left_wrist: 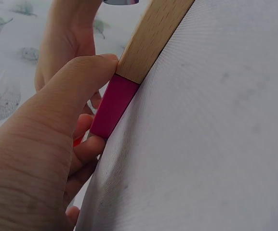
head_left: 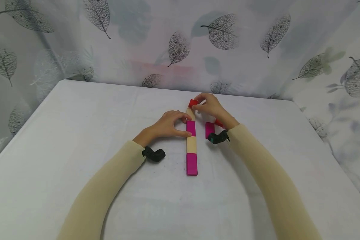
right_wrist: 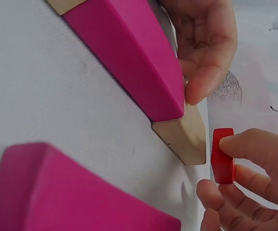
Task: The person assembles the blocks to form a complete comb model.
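A straight row of wooden blocks runs away from me on the white table. From the near end come a magenta block (head_left: 192, 164), a plain wood block (head_left: 191, 145), another magenta block (head_left: 191, 126) and a second plain wood block (head_left: 191, 113). My left hand (head_left: 167, 125) holds the farther magenta block, thumb at its near end and fingers at its far end. At the row's far end my right hand (head_left: 210, 105) pinches a red block (right_wrist: 222, 156) between thumb and fingers. A narrow gap shows between it and the last wood block in the right wrist view.
Right of the row lie a loose magenta block (head_left: 209, 129) and a red block (head_left: 218, 122), partly hidden by the right wrist. Behind the white-covered table (head_left: 108, 100) hangs a leaf-patterned cloth (head_left: 156, 40). Each wrist carries a small black camera.
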The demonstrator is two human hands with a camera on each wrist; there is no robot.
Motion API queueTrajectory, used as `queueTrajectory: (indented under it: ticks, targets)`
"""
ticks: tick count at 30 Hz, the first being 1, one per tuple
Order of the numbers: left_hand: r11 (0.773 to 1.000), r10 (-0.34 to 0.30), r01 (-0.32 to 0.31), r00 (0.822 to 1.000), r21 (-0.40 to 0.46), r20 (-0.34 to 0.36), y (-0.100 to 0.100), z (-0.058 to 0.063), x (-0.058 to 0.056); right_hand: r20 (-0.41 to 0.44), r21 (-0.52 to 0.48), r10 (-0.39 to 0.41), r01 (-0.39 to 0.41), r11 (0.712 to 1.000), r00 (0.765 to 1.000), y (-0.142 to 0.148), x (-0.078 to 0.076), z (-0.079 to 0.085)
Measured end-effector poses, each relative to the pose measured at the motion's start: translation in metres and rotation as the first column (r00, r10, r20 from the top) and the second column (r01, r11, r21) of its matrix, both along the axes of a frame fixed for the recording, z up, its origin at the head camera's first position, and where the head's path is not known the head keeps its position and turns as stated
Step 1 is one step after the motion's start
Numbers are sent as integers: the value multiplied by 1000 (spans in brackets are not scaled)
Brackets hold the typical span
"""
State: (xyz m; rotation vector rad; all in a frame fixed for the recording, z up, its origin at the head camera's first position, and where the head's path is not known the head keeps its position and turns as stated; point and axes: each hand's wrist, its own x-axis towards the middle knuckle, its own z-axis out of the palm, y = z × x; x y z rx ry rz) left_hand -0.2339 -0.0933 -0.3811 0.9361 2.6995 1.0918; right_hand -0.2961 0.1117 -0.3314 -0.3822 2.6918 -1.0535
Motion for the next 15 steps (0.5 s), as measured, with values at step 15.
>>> queueTrajectory:
  ticks: [15]
  targets:
    - [1000,6,-6,1000,12,-13,1,-3,-1,20,47,4,-5,999,1000,-2,-8,-3]
